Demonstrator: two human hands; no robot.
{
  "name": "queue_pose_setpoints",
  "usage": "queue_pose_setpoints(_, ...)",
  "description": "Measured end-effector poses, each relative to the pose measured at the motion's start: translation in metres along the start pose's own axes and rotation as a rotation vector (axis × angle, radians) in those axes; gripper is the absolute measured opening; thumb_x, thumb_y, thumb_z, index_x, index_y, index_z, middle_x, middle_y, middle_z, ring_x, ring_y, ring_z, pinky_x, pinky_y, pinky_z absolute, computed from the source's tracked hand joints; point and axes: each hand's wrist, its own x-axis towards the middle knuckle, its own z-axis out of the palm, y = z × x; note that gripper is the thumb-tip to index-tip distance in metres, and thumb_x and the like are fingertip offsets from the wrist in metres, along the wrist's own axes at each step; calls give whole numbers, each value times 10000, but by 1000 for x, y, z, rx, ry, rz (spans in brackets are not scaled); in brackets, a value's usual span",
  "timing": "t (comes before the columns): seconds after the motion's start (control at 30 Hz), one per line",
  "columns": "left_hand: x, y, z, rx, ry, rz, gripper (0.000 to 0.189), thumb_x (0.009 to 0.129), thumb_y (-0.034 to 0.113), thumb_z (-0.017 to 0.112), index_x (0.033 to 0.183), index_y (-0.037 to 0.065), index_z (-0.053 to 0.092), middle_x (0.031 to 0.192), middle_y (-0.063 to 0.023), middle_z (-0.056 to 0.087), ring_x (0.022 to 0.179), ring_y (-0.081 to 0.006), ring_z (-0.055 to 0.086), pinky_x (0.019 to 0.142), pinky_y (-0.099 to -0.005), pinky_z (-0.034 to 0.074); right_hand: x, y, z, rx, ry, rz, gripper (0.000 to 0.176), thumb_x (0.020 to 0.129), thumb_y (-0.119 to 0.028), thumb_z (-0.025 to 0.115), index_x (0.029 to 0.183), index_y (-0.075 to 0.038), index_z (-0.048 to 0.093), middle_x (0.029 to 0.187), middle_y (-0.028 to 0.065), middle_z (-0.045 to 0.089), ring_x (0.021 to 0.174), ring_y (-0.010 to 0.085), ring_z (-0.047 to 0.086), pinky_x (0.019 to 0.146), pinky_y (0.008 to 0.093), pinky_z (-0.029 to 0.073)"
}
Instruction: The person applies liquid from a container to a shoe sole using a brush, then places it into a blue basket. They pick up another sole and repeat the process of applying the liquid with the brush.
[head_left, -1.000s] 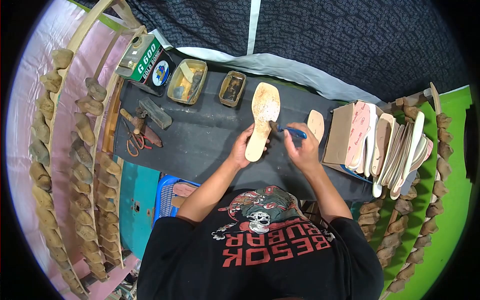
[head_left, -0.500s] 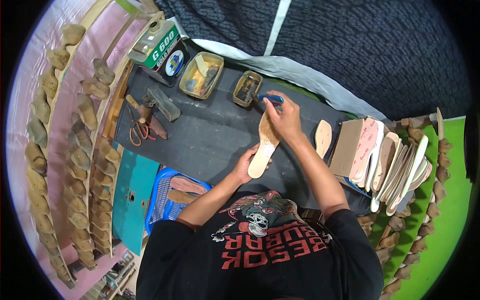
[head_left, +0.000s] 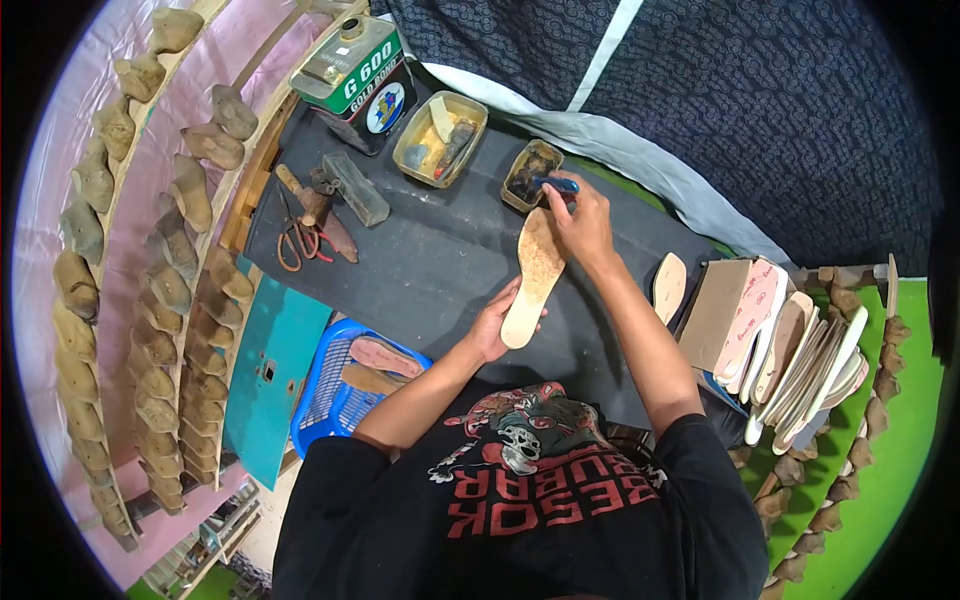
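My left hand (head_left: pixel 493 325) grips the heel end of a tan shoe insole (head_left: pixel 540 262), thumb at its edge and fingertips showing on the far side. The insole's upper part looks brown and mottled, its heel paler. My right hand (head_left: pixel 588 228) is closed around a blue-handled brush (head_left: pixel 562 185), just above the insole's toe end. The brush's dark tip overlaps a small plastic tub (head_left: pixel 509 191) with dark, crusted contents. The dark tabletop (head_left: pixel 420 270) lies under both hands.
Behind stand a glue can (head_left: pixel 345 85) and a larger tub (head_left: pixel 398 152) with tools. Scissors (head_left: pixel 290 250), a hammer (head_left: pixel 312 205) and a block (head_left: pixel 356 190) lie left. A blue basket (head_left: pixel 310 400) holds insoles. Right are a single insole (head_left: pixel 669 287), a cardboard box (head_left: pixel 712 305) and stacked insoles (head_left: pixel 815 365).
The brush tip has shifted from the small tub's right rim to over its inside. The insole remains in my left hand. The whole view has shifted, so the table's things appear further right.
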Motion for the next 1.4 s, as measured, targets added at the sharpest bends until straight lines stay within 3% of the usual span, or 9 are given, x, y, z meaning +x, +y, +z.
queue_pose_setpoints(0.23, 13, -2, 7, -43, -49, -26, 586, 1085, 330, 490, 1629, 205, 310, 1283, -63, 650, 1038, -235, 701, 791, -394, 607, -24, -29, -46, 32, 107, 78, 151, 917, -90, 762, 1019, 12, 717, 900, 134, 744, 737, 185, 718, 687, 320, 565)
queue_pose_setpoints(0.33, 19, -3, 9, -55, -64, -27, 580, 1080, 334, 482, 1629, 232, 324, 1329, -55, 645, 1058, -258, 695, 800, -425, 602, -52, -43, -71, 23, 17, 46, 132, 908, -84, 765, 984, 9, 710, 891, 132, 740, 745, 197, 715, 696, 331, 560)
queue_pose_setpoints(0.53, 35, -2, 29, -55, -99, -57, 590, 1077, 306, 452, 1643, 227, 304, 1287, -61, 675, 1003, -238, 713, 797, -394, 602, -93, -43, -91, -73, -105, -79, 189, 886, -70, 756, 1040, 8, 678, 938, 164, 708, 833, 337, 712, 740, 402, 561)
queue_pose_setpoints(0.7, 49, -10, 43, -101, -38, -43, 538, 1093, 305, 410, 1623, 230, 363, 1500, -47, 561, 1258, -219, 619, 994, -428, 549, -114, -55, -100, -89, -167, -201, 251, 848, -42, 770, 1077, -1, 675, 960, 161, 704, 846, 347, 694, 765, 411, 563)
queue_pose_setpoints(0.73, 53, -11, 45, -120, -50, -17, 541, 1087, 313, 425, 1619, 228, 371, 1474, -53, 579, 1207, -240, 642, 1023, -436, 535, -119, -58, -102, -80, -174, -229, 253, 843, -44, 774, 1073, -1, 676, 956, 161, 700, 844, 346, 690, 768, 413, 562)
queue_pose_setpoints(1.0, 55, -1, 54, -70, -158, -15, 540, 1058, 314, 498, 1586, 222, 425, 1405, -60, 631, 1068, -272, 695, 955, -427, 562, -142, -72, -121, -73, -283, -239, 290, 816, -40, 785, 1080, 1, 671, 971, 144, 701, 889, 340, 694, 813, 426, 567)
queue_pose_setpoints(1.13, 52, -10, 72, -185, -4, 16, 577, 1070, 303, 463, 1625, 197, 348, 1425, -57, 608, 1133, -242, 672, 877, -432, 596, -130, -61, -129, -125, -154, -271, 289, 807, -17, 792, 1065, 16, 667, 984, 159, 709, 883, 343, 700, 800, 424, 570)
queue_pose_setpoints(1.23, 41, -16, 68, -28, -147, -10, 574, 1074, 310, 465, 1624, 200, 344, 1426, -40, 609, 1151, -196, 674, 848, -393, 612, -121, -54, -136, -138, -73, -272, 286, 804, 1, 791, 1059, 26, 665, 988, 171, 711, 874, 343, 703, 785, 414, 570)
queue_pose_setpoints(1.4, 36, -20, 79, -37, -83, 5, 584, 1070, 316, 467, 1627, 192, 341, 1435, -48, 605, 1154, -205, 672, 850, -403, 609, -126, -56, -138, -141, -119, -325, 321, 780, -4, 784, 1075, 26, 660, 988, 172, 698, 873, 351, 694, 788, 426, 570)
